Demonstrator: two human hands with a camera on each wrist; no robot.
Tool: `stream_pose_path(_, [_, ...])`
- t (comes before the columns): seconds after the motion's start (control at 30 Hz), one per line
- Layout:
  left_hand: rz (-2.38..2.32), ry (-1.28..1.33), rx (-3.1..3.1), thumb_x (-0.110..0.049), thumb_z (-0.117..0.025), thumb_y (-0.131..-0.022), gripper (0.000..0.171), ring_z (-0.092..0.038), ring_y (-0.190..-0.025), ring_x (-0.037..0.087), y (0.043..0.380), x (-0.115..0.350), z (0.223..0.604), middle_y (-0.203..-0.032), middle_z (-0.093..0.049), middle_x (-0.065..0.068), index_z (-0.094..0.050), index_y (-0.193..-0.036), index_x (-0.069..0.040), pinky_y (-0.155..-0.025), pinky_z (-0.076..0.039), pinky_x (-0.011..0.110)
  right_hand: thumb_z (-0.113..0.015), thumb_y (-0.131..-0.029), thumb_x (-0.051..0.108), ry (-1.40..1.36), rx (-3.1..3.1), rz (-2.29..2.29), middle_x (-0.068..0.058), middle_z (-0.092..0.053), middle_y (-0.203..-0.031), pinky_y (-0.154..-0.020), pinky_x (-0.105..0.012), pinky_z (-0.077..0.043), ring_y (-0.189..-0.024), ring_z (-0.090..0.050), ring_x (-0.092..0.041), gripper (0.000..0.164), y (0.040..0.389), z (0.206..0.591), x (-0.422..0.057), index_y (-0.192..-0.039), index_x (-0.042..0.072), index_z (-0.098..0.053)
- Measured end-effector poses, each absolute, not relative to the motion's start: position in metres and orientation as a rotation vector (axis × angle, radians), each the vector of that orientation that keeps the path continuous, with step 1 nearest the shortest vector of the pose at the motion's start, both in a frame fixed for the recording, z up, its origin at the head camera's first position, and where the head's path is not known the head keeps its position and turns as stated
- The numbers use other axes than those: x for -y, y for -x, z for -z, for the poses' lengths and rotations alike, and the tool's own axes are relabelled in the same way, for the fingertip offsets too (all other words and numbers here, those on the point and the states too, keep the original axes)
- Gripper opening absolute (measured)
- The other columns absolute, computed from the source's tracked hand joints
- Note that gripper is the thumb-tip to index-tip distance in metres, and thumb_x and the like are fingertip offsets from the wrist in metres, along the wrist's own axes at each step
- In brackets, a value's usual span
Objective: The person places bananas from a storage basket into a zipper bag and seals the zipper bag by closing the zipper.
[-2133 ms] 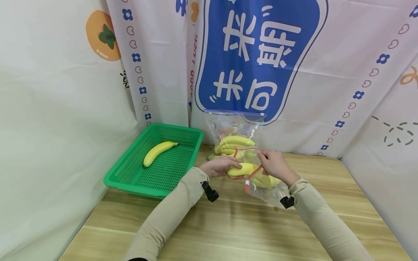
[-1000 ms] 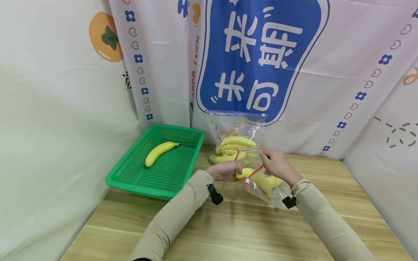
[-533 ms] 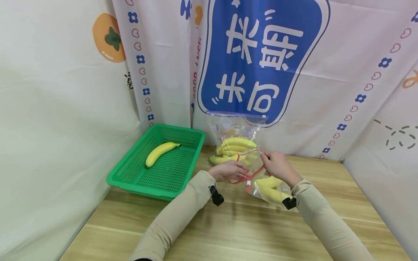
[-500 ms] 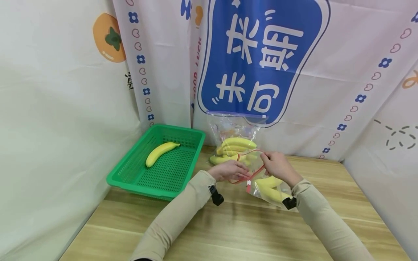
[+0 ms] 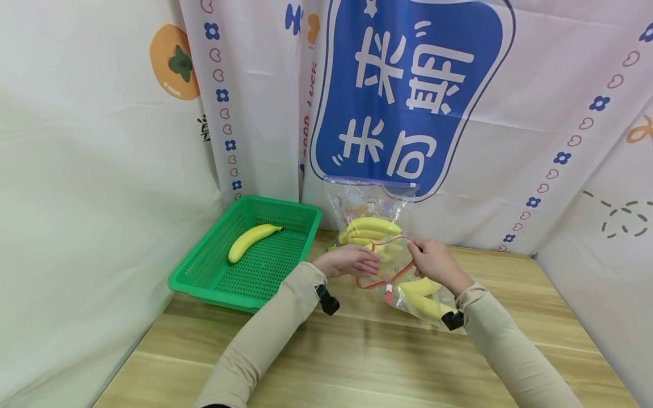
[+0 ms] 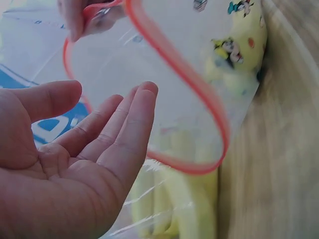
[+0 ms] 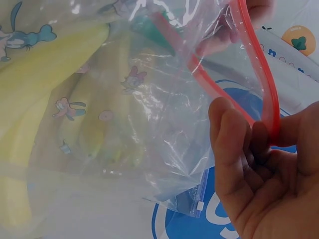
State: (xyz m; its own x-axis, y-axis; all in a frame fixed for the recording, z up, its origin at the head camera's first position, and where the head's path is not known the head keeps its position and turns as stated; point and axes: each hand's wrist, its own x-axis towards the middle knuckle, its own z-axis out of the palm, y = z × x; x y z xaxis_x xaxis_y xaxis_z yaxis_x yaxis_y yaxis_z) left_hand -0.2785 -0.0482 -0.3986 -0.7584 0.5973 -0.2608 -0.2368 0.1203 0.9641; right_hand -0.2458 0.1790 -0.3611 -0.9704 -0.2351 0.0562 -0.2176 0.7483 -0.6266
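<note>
My right hand pinches the red-edged mouth of a clear zip bag printed with cartoon figures. Two bananas lie inside that bag, and its mouth gapes toward the left. At the mouth's left side is my left hand, its fingers extended and nothing in its grasp. The left wrist view shows the palm and loose fingers in front of the red rim. Behind, a second clear zip bag with a purple top holds several bananas; the hands and the front bag partly cover it.
A green basket with one banana in it stands at the left of the wooden table. A printed curtain hangs along the table's back edge, with white sheets on both sides.
A banana that my left hand held at the bag's mouth has slid down into the bag. The left hand has let go and drawn back slightly left; the right hand keeps its hold.
</note>
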Motion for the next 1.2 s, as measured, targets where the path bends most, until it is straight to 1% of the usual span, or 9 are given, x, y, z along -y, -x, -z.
stream_pose_path(0.33, [-1.744,-0.268,-1.875,-0.014,-0.046,-0.101,0.037,-0.054,-0.116,0.035,0.293,0.095,0.385,-0.124,-0.056,0.025,-0.047,-0.131,0.007,-0.097,-0.044,0.042,-0.036,-0.102,0.031,0.442,-2.921,0.993,-0.007,-0.051,-0.055,-0.053,-0.033,-0.05,-0.055,-0.063,-0.025,0.042,0.246,0.361,-0.177,-0.069,0.009,-0.05])
stream_pose_path(0.53, [-1.726,-0.207,-1.957,-0.014,-0.042,-0.102,0.04,-0.05,-0.12,0.037,0.31,0.135,0.375,-0.13,-0.05,0.028,-0.042,-0.134,0.008,-0.097,-0.044,0.04,-0.037,-0.102,0.031,0.442,-2.92,1.034,-0.008,-0.052,-0.057,-0.052,-0.032,-0.051,-0.055,-0.063,-0.026,0.043,0.246,0.363,-0.176,-0.067,0.009,-0.047])
stream_pose_path(0.73, [-1.638,-0.202,-2.076,-0.021,-0.048,-0.1,0.044,-0.056,-0.113,0.03,0.33,0.179,0.374,-0.128,-0.053,0.023,-0.043,-0.135,0.005,-0.095,-0.046,0.039,-0.037,-0.102,0.031,0.444,-2.927,1.041,-0.008,-0.051,-0.056,-0.052,-0.032,-0.051,-0.054,-0.063,-0.026,0.043,0.248,0.366,-0.177,-0.067,0.009,-0.047])
stream_pose_path(0.83, [-1.573,-0.166,-2.166,-0.02,-0.048,-0.1,0.045,-0.052,-0.119,0.032,0.337,0.194,0.374,-0.131,-0.05,0.025,-0.041,-0.136,0.006,-0.098,-0.043,0.041,-0.037,-0.102,0.031,0.444,-2.932,1.043,-0.008,-0.052,-0.057,-0.052,-0.032,-0.051,-0.054,-0.062,-0.025,0.043,0.249,0.366,-0.178,-0.068,0.009,-0.047])
stream_pose_path(0.97, [-1.438,-0.077,-2.272,-0.018,-0.041,-0.102,0.05,-0.04,-0.128,0.038,0.337,0.207,0.372,-0.14,-0.039,0.028,-0.028,-0.142,0.009,-0.106,-0.033,0.045,-0.038,-0.102,0.031,0.432,-2.926,1.042,-0.008,-0.053,-0.058,-0.051,-0.032,-0.051,-0.055,-0.063,-0.026,0.043,0.249,0.367,-0.177,-0.068,0.009,-0.047])
stream_pose_path(1.1, [-1.313,-0.079,-2.327,-0.02,-0.038,-0.103,0.056,-0.034,-0.131,0.041,0.337,0.222,0.378,-0.144,-0.031,0.03,-0.018,-0.145,0.011,-0.107,-0.031,0.048,-0.038,-0.102,0.031,0.427,-2.926,1.04,-0.009,-0.054,-0.058,-0.051,-0.032,-0.051,-0.056,-0.063,-0.026,0.043,0.248,0.367,-0.177,-0.067,0.009,-0.047])
stream_pose_path(1.13, [-1.283,-0.084,-2.349,-0.02,-0.038,-0.103,0.056,-0.036,-0.13,0.041,0.338,0.227,0.379,-0.143,-0.033,0.031,-0.017,-0.145,0.011,-0.105,-0.033,0.048,-0.038,-0.102,0.031,0.434,-2.931,1.036,-0.009,-0.055,-0.058,-0.051,-0.032,-0.051,-0.055,-0.063,-0.026,0.043,0.248,0.367,-0.177,-0.067,0.009,-0.048])
stream_pose_path(1.17, [-1.261,-0.077,-2.371,-0.019,-0.039,-0.102,0.05,-0.047,-0.122,0.039,0.339,0.23,0.381,-0.133,-0.044,0.03,-0.029,-0.139,0.013,-0.102,-0.038,0.045,-0.038,-0.102,0.031,0.44,-2.938,1.031,-0.01,-0.055,-0.058,-0.051,-0.031,-0.051,-0.055,-0.063,-0.026,0.043,0.249,0.368,-0.178,-0.066,0.009,-0.048])
stream_pose_path(1.2, [-1.239,-0.077,-2.393,-0.019,-0.039,-0.102,0.048,-0.057,-0.107,0.034,0.34,0.235,0.383,-0.118,-0.055,0.028,-0.032,-0.136,0.013,-0.095,-0.044,0.042,-0.038,-0.102,0.031,0.447,-2.943,1.028,-0.01,-0.056,-0.058,-0.051,-0.031,-0.051,-0.054,-0.063,-0.025,0.043,0.249,0.368,-0.178,-0.066,0.009,-0.048])
